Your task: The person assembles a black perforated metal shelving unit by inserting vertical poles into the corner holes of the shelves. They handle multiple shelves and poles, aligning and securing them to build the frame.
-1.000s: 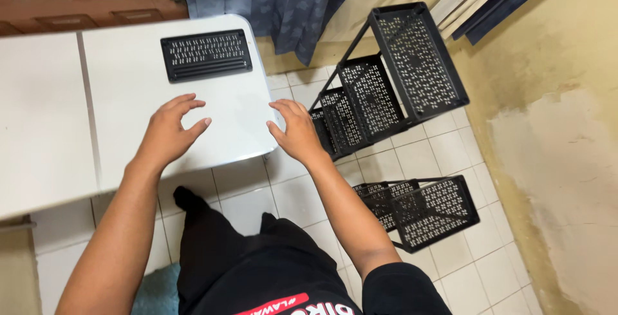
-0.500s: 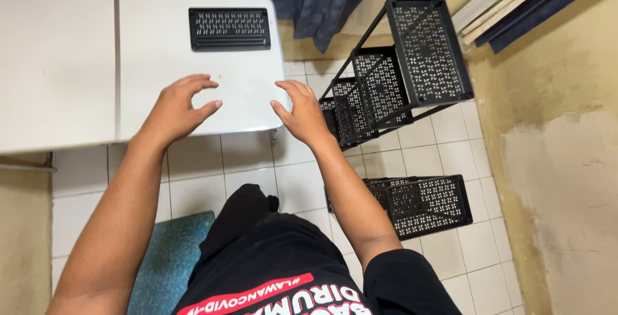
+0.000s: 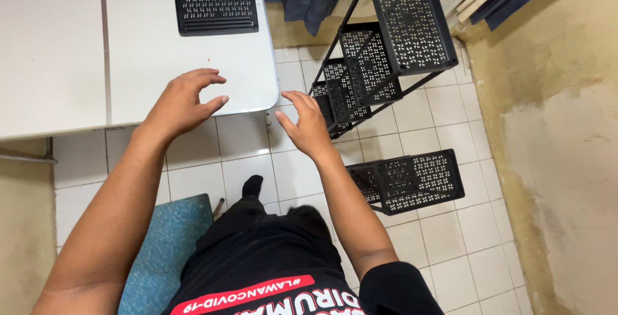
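My left hand [image 3: 183,102] hovers with its fingers curled apart over the near edge of a white table [image 3: 138,57], holding nothing. My right hand [image 3: 306,125] is open beside the table's near right corner, above the tiled floor, fingers spread and empty. A black perforated tray [image 3: 216,11] lies flat at the far side of the table. A black tiered rack [image 3: 386,44] of perforated shelves stands just right of my right hand.
Another black perforated basket [image 3: 412,183] sits on the white floor tiles at the lower right. A blue mat [image 3: 164,244] lies by my legs. A stained yellow wall runs along the right, with blue curtains at the top.
Both hands have drawn back from the tabletop toward me; the right hand is now off the table's corner. The view has shifted so the table sits farther away.
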